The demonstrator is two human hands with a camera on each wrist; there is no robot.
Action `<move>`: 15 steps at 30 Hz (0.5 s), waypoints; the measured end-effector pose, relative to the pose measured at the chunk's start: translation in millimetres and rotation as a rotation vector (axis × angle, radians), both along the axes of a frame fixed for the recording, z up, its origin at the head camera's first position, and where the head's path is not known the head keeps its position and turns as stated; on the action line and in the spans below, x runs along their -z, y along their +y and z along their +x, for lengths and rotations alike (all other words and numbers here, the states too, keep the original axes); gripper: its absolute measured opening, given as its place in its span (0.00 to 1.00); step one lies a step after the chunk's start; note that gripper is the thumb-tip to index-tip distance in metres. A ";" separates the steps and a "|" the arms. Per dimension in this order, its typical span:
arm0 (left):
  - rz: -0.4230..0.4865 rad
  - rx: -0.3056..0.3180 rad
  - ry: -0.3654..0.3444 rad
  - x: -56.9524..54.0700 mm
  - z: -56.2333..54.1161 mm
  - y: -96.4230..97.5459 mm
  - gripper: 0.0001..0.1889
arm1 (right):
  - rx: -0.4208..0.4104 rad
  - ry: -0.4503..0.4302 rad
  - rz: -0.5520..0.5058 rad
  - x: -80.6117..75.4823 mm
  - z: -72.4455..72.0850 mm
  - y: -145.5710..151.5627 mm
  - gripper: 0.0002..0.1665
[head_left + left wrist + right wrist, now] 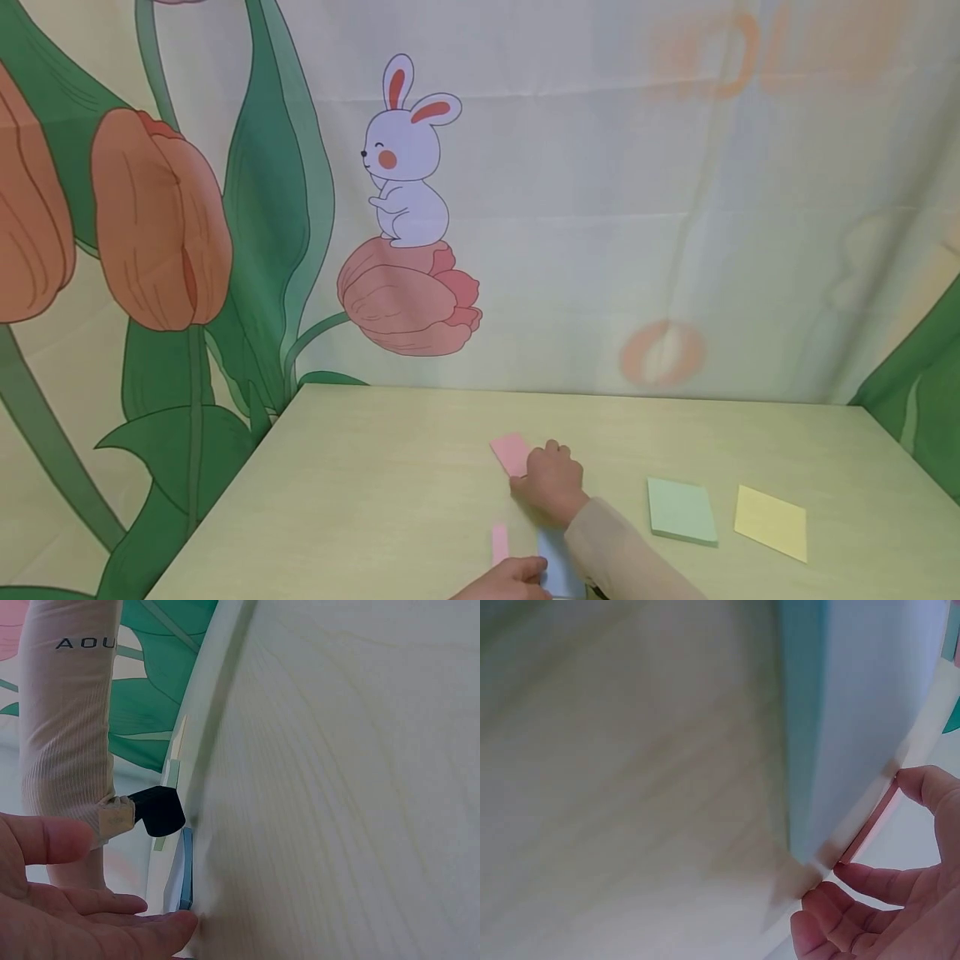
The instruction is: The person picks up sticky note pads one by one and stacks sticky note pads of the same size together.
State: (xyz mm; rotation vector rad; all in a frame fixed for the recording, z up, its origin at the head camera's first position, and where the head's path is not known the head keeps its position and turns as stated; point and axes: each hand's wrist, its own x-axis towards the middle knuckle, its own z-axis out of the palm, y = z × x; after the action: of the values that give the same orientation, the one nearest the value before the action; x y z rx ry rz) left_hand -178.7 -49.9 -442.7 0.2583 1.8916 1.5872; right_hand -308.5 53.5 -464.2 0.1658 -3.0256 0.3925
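Here on the right side of the pale wood-grain table (pixel 375 483), a mint-green square paper pad (pixel 682 512) sits near a thin yellow four-sided paper piece (pixel 771 523), both well clear of the hands. Nearer the middle, a narrow pink paper strip (pixel 500 543) lies just left of a light-blue paper pad (pixel 561 567), which the beige fabric sleeve (pixel 626 554) partly blocks from view. Behind hangs a printed cloth backdrop (pixel 540 200), rabbit and tulips across it.

Now the hands! The right hand (pixel 553 479) reaches forward, back uppermost, thumb and forefinger pinching a pink paper pad (pixel 512 454) at its edges, beyond the blue one. The left hand (pixel 510 581) is low at the blue pad's left side, thumb apart, fingers extended and loose, gripping nothing; its fingertips meet that pad's edge.

Lettering on the sleeve reads "AOU", beside a black boxy device (pixel 160 812); the backdrop's faint orange characters are too blurred to read.
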 end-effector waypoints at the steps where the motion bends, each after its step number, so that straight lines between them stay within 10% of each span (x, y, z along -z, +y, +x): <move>1: 0.005 0.002 -0.003 0.2 0.1 0.0 0.29 | -0.001 -0.004 0.003 0.3 -0.3 0.4 0.20; 15: -0.007 -0.010 -0.005 0.8 0.9 0.1 0.29 | 0.023 -0.073 -0.054 -8.5 2.1 7.3 0.20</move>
State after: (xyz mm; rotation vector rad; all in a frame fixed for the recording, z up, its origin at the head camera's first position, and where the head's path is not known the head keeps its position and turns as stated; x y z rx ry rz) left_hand -177.8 -49.8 -443.5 0.2420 1.8970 1.5867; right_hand -306.5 60.8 -455.8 0.1157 -3.0818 0.4882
